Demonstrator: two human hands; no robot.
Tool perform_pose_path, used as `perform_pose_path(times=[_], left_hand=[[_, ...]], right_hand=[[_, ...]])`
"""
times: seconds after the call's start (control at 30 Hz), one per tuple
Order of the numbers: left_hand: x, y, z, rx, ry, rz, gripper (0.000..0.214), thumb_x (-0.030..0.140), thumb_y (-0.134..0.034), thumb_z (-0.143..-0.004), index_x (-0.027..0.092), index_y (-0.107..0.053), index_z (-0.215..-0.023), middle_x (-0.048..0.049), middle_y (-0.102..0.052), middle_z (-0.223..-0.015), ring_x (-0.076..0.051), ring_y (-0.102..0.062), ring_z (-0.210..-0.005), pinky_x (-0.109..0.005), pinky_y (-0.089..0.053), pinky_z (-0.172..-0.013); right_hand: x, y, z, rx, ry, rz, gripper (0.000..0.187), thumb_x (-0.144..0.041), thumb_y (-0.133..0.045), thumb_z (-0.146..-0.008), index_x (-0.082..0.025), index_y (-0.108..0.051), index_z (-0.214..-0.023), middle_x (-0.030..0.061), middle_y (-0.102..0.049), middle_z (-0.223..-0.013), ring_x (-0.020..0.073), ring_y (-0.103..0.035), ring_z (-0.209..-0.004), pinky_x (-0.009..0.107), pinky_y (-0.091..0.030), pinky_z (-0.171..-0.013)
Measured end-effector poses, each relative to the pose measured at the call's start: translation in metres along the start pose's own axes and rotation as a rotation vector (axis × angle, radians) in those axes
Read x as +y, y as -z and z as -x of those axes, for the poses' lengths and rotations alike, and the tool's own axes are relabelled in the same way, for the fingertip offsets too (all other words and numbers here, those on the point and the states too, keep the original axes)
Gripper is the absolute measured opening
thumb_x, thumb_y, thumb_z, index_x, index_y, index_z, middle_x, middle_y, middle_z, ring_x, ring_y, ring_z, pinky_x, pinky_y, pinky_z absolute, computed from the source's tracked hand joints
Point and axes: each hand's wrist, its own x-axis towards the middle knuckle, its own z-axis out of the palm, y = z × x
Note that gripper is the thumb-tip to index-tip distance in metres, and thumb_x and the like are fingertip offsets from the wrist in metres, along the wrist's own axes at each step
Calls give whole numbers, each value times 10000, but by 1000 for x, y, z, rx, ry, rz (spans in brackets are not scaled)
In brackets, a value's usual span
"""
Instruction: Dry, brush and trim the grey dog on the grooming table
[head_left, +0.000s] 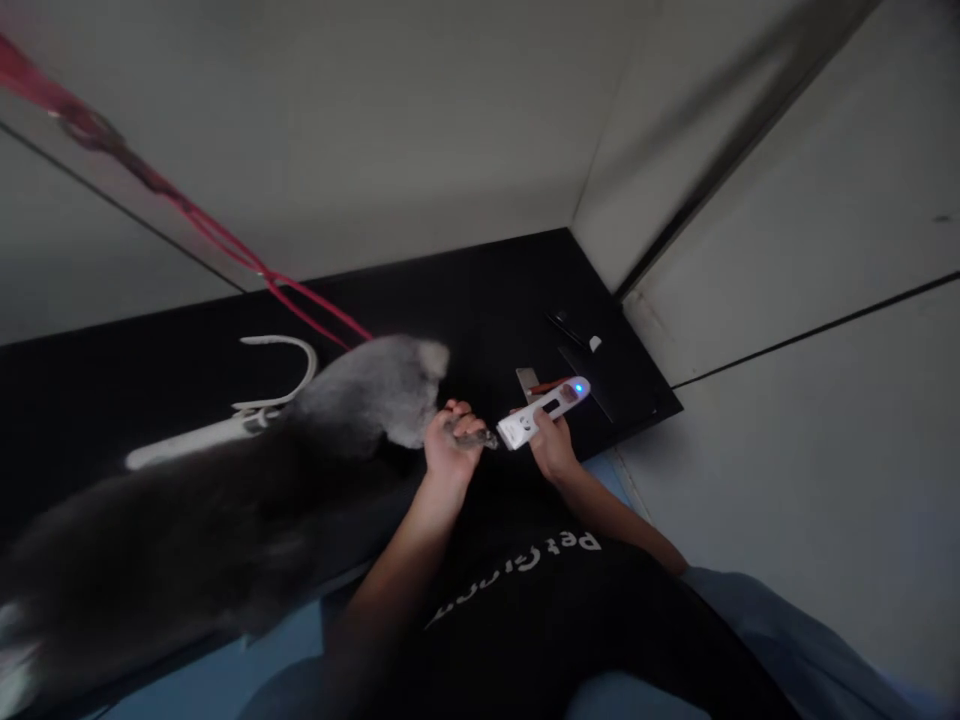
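A grey furry animal (225, 500) stands on a black table (495, 290), head away from me. My left hand (448, 445) is closed around one of its paws (472, 437), holding it out. My right hand (553, 440) grips a white electric trimmer (544, 411) with a small blue light lit, its head right against the paw tip. A red leash (225, 240) runs from the animal's neck up to the upper left.
A white curved hook-shaped bar (247, 410) lies on the table behind the animal. Dark tools (581, 345) and a small metal piece (527, 381) rest near the table's far right corner. Pale walls close in behind and on the right. My black apron (540, 600) fills the foreground.
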Motion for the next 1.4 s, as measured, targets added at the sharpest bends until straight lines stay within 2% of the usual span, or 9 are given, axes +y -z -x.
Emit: perform_pose_path(times=[0.23,0.37,0.5,0.57,0.7,0.87,1.1,1.27,1.4], left_hand=[[-2,7,-5,26,-9,-99,137,38,-520,-682,166,-480,-710,70,-464,-589,-22,-337,-379,-161,-365,-425],[-3,9,-6,57,10,-59,152,32,-499,-639,164,-490,-712,61,-483,-584,-35,-345,-377,-172,-373,-424],[-4,8,-7,73,8,-56,143,40,-502,-633,163,-494,-707,58,-494,-578,-40,-349,-379,-177,-372,-423],[-4,8,-6,74,3,-65,141,43,-496,-636,164,-491,-707,58,-497,-578,-43,-350,-380,-178,-373,-421],[-3,9,-3,100,-11,-91,151,43,-492,-625,169,-477,-708,63,-491,-575,-42,-342,-372,-176,-365,-413],[-3,15,-4,98,-11,-116,191,36,-520,-595,169,-477,-724,69,-489,-584,-36,-351,-375,-175,-373,-421],[-6,15,-6,72,19,-152,186,44,-518,-615,181,-457,-725,74,-476,-592,-39,-356,-377,-179,-378,-430],[-6,16,-1,69,20,-133,171,33,-496,-622,174,-470,-714,70,-487,-588,-40,-362,-377,-174,-373,-419],[-7,19,1,38,28,-155,153,35,-512,-664,164,-519,-746,47,-551,-634,-42,-383,-385,-179,-393,-420]], right_hand=[[-27,56,-53,211,8,710,217,-394,-610,-771,-216,-509,-842,-30,-578,-631,155,-607,-602,253,-481,-544],[-37,72,-62,221,85,907,241,-357,-727,-681,-210,-538,-706,62,-624,-764,245,-627,-941,306,-479,-786],[-71,57,-103,255,271,1257,345,-342,-698,-748,-162,-618,-1032,189,-541,-1276,325,-404,-1310,416,-317,-1065],[-95,43,-132,256,240,1232,485,-263,-699,-746,-138,-557,-1192,211,-410,-1431,329,-277,-1396,423,-274,-1097],[-129,19,-166,207,93,999,335,-273,-654,-787,-107,-573,-1067,209,-610,-1188,279,-508,-1214,362,-429,-946],[-136,-2,-144,105,90,739,301,-425,-370,-934,-180,-542,-967,76,-693,-852,184,-664,-766,304,-536,-648],[-140,-33,-78,-97,97,152,170,-377,-464,-908,-225,-492,-979,6,-690,-778,155,-663,-652,259,-538,-549],[-145,-46,-52,-120,133,165,203,-305,-513,-861,-234,-464,-1045,-15,-676,-764,164,-669,-670,283,-549,-579],[-142,-39,-32,-269,147,379,594,-138,-679,-646,-252,-479,-1194,-20,-687,-895,175,-665,-774,308,-559,-652]])
